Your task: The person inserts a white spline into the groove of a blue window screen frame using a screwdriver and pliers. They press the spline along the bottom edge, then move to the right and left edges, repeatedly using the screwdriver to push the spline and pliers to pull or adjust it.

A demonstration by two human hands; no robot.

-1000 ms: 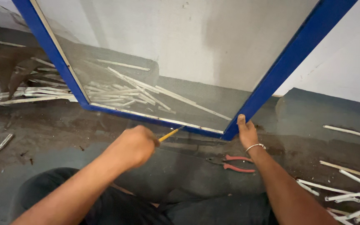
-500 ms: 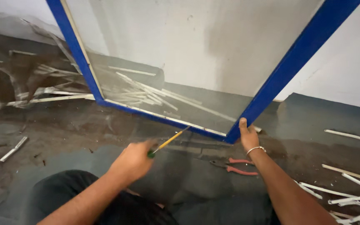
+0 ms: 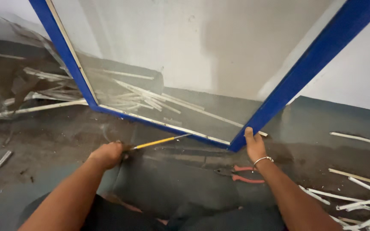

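Note:
A blue-framed mesh screen [image 3: 296, 81] stands tilted on the dark floor, one corner resting down in front of me. My right hand [image 3: 253, 143], with a metal bangle on the wrist, holds that lower corner of the frame. My left hand [image 3: 108, 154] grips a screwdriver [image 3: 161, 140] with a yellow shaft. Its tip points at the white strip along the frame's lower edge [image 3: 159, 122].
Red-handled pliers [image 3: 243, 174] lie on the floor just below the frame's corner. Several white strips [image 3: 352, 194] are scattered at the right. More strips and torn mesh [image 3: 35, 90] are piled at the left behind the frame. A pale wall stands behind.
The view has shifted right, so the frame sits further right in the picture. My left hand has drawn back to the left with the screwdriver. My right hand stays on the corner.

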